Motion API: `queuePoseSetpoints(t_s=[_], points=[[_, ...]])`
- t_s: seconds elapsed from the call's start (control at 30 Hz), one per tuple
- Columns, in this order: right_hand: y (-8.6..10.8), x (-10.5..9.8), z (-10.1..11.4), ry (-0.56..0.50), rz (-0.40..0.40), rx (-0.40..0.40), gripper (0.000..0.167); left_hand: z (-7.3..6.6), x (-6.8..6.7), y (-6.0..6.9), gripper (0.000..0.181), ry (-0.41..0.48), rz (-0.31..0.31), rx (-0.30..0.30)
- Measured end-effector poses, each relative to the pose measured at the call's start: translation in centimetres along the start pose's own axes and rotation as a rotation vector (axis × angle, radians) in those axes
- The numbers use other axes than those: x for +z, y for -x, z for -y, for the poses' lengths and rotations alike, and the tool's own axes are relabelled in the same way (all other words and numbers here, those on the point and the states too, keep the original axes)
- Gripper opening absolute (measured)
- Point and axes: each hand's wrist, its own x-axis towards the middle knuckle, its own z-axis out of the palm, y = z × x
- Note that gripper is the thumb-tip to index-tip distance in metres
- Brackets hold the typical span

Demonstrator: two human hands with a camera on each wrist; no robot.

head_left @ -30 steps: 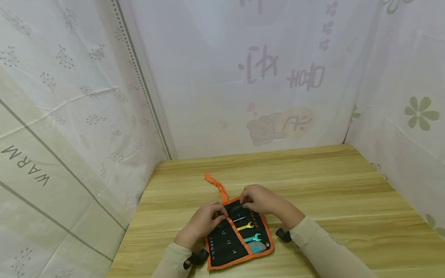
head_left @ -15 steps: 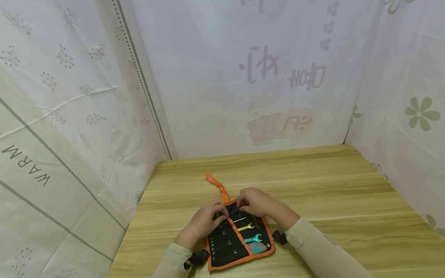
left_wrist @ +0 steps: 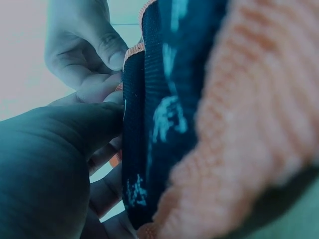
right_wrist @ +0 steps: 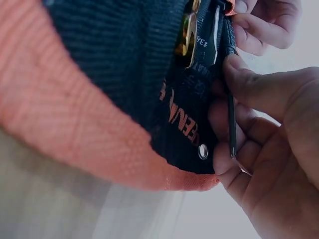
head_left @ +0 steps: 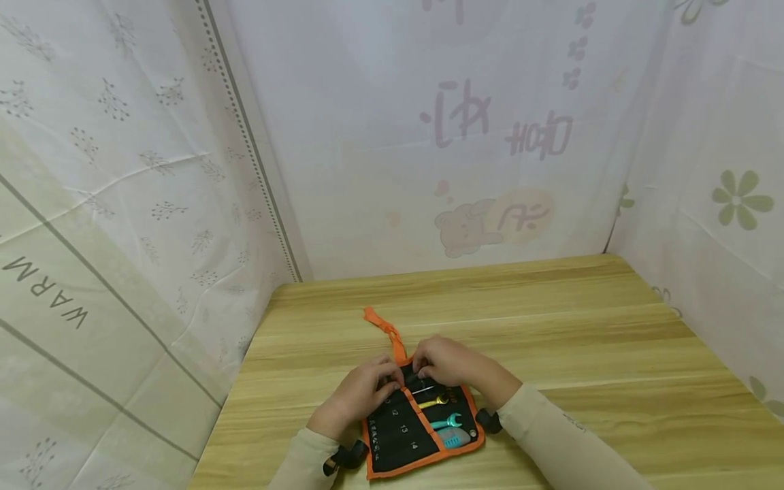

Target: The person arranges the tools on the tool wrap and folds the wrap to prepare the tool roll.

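A black tool roll with orange edging lies unrolled on the table. My left hand pinches the orange-edged pocket rim near its far end, thumb against the cloth. Right beside it, my right hand holds a slim black rod with a pointed metal tip. In the right wrist view the rod's other end is at the pocket mouth, close to the left fingers; its exact kind is unclear. A thin silvery shaft, a yellow wrench, a teal wrench and a grey-and-teal handle stick out of the pockets.
An orange tie strap trails from the roll's far edge across the wood-grain table. Printed cloth hangs behind the table and at both sides. Black camera mounts sit at the wrists.
My right hand has moved left and slightly nearer, bringing the rod toward the pocket rim. The left hand keeps its hold, and the roll has shifted very slightly.
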Motion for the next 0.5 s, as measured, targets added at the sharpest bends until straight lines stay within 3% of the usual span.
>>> queuePoseSetpoints(t_s=[0.23, 0.5], points=[[-0.3, 0.2, 0.8, 0.039, 0.032, 0.017, 0.012, -0.1, 0.0, 0.0, 0.011, 0.018, 0.04, -0.009], [-0.8, 0.6, 1.6, 0.167, 0.006, -0.003, 0.015, 0.0, 0.1, -0.1, 0.012, 0.021, 0.049, -0.016]])
